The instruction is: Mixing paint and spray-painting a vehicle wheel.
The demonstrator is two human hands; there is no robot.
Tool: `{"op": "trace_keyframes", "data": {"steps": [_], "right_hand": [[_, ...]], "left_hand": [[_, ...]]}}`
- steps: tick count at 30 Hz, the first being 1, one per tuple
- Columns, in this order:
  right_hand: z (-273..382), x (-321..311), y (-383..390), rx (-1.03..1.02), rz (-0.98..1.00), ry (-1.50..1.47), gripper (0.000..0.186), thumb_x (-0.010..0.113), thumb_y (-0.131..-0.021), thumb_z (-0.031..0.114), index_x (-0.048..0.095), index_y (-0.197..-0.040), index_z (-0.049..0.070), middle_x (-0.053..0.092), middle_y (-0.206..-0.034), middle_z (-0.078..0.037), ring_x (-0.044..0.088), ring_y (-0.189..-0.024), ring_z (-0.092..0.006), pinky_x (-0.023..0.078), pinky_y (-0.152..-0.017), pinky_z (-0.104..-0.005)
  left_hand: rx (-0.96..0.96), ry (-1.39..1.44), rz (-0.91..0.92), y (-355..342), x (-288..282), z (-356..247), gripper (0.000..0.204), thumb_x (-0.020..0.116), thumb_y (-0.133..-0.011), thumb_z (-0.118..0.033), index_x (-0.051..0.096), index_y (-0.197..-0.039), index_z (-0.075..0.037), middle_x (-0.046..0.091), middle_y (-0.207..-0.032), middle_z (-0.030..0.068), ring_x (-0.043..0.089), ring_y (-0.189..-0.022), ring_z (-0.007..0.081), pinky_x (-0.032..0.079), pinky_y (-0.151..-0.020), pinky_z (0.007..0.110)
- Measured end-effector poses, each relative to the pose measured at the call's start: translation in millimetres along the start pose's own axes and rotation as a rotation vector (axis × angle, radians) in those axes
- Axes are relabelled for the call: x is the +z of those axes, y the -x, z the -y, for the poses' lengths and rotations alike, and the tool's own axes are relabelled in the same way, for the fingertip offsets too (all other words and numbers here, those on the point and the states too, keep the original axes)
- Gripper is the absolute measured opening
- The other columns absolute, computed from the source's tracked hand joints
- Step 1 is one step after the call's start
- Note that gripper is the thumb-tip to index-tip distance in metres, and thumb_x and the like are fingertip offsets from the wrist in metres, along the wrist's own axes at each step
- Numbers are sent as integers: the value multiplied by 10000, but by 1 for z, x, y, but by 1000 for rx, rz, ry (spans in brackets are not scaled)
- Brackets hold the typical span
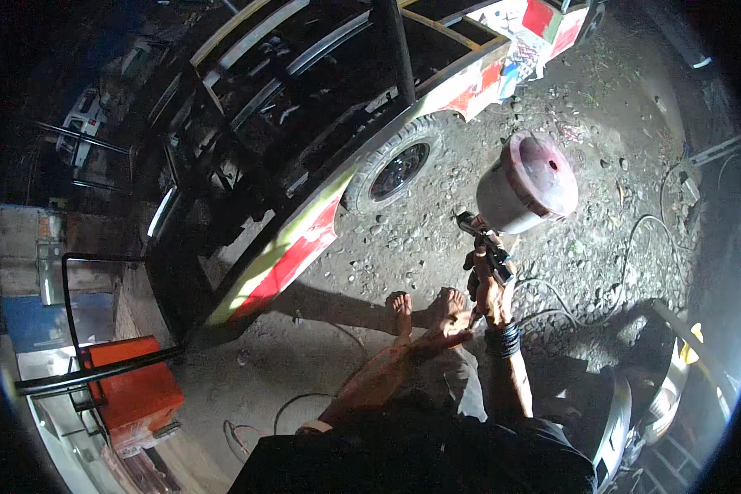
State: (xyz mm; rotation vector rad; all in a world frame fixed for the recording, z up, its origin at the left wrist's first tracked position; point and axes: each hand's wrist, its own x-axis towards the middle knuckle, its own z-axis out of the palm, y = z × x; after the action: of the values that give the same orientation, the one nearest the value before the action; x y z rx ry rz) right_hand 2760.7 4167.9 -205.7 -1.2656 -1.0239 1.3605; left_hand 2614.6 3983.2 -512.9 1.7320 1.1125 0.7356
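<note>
A spray gun [489,247] with a large, paint-stained cup [506,196] on top is in front of me. My right hand [492,298] is closed round its handle, and dark bands circle that wrist. From the lower left my left forearm reaches across to the same spot. My left hand [451,333] is close below the right one, its fingers drawn together near the base of the handle. What they pinch, if anything, is too small to make out. A thin hose [551,313] curves over the ground to the right of the gun.
A vehicle's open frame stands at the upper left, its side panel [292,255] painted red, white and yellow-green above a wheel [397,169]. Stony ground [411,255] lies around my bare feet [400,311]. An orange box [132,387] is at the lower left, behind a black bar [99,380].
</note>
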Motion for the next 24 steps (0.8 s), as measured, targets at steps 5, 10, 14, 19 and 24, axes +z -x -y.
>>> {"op": "trace_keyframes", "data": {"steps": [5, 10, 14, 19, 24], "right_hand": [[4, -44, -24, 198, 24, -55, 246, 648, -973, 226, 633, -1169, 77, 606, -784, 27, 466, -554, -36, 360, -486, -212], [-1, -87, -61, -48, 17, 117, 235, 626, -1008, 270, 652, -1075, 46, 647, -742, 2, 469, -503, -37, 370, -461, -219], [-17, -98, -75, -125, -122, 189, 357, 654, -1015, 387, 644, -1099, 40, 566, -627, 28, 460, -475, -56, 354, -449, -244], [-145, -94, -116, 34, -116, 104, 372, 666, -991, 411, 627, -1043, 45, 636, -738, -25, 485, -465, -71, 347, -418, -247], [-286, -85, -158, 5, -33, 198, 446, 598, -1019, 440, 623, -1097, 2, 646, -702, -34, 458, -420, -56, 352, -398, -243]], "left_hand": [[-415, 130, 364, 13, -1, -72, 502, 771, -901, -469, 660, -1154, -51, 698, -953, 81, 666, -857, 229, 533, -776, 392], [-661, 232, 44, 85, -40, 17, 289, 812, -894, -332, 664, -837, -91, 618, -740, -15, 556, -701, 113, 459, -619, 343], [-1041, -294, 388, 120, -97, 96, 530, 732, -875, -541, 737, -1106, -65, 750, -1022, 187, 703, -959, 390, 535, -840, 523], [-1086, -264, 267, 108, -123, 207, 520, 730, -875, -526, 729, -1085, -50, 736, -1055, 213, 689, -1036, 421, 537, -877, 505], [-939, -462, 363, 54, -134, 316, 313, 726, -903, -341, 717, -998, -43, 722, -955, 204, 695, -949, 400, 546, -815, 497]]}}
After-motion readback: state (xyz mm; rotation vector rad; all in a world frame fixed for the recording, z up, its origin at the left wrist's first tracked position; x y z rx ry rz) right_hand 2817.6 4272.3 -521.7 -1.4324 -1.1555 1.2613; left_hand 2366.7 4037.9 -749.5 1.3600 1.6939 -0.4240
